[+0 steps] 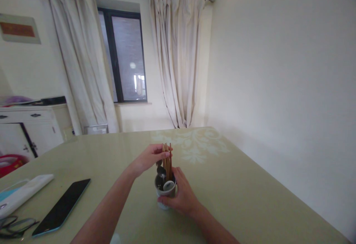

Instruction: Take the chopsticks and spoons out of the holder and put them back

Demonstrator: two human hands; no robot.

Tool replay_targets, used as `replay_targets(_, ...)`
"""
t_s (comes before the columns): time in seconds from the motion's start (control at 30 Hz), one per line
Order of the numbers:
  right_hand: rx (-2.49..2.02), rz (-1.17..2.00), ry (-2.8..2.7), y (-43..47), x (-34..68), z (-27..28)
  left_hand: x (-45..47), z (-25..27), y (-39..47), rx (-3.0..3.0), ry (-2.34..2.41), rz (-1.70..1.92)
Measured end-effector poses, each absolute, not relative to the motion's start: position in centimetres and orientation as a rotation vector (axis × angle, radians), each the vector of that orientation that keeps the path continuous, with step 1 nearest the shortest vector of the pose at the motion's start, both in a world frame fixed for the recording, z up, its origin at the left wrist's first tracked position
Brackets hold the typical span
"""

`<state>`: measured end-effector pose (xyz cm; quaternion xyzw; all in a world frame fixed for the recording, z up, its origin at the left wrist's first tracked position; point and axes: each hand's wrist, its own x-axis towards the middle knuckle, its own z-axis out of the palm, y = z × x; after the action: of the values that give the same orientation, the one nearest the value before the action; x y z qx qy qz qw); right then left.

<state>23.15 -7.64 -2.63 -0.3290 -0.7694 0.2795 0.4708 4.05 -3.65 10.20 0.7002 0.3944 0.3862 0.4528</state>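
Note:
A pale utensil cup [164,204] stands on the table in front of me, and my right hand [182,195] is wrapped round its right side. Several wooden chopsticks [167,171] rise upright out of the cup. My left hand [152,155] has its fingers closed round their upper part. Beside the chopsticks in the cup are a dark metal spoon [161,171] and a white spoon [168,185]. The lower ends of the chopsticks are hidden inside the cup.
On the left of the table [133,214] lie a phone [62,207], a white power strip [30,192] and a pair of glasses [19,225]. A wall [278,88] runs along the table's right edge. Behind it hang curtains [178,51].

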Motion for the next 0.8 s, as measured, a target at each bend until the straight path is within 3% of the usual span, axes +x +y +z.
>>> replay_targets(0.8,-0.634,0.715,-1.847,-6.7,23.1,-3.6,7.4,12.6,-6.8,1.927,0.955,0.879)
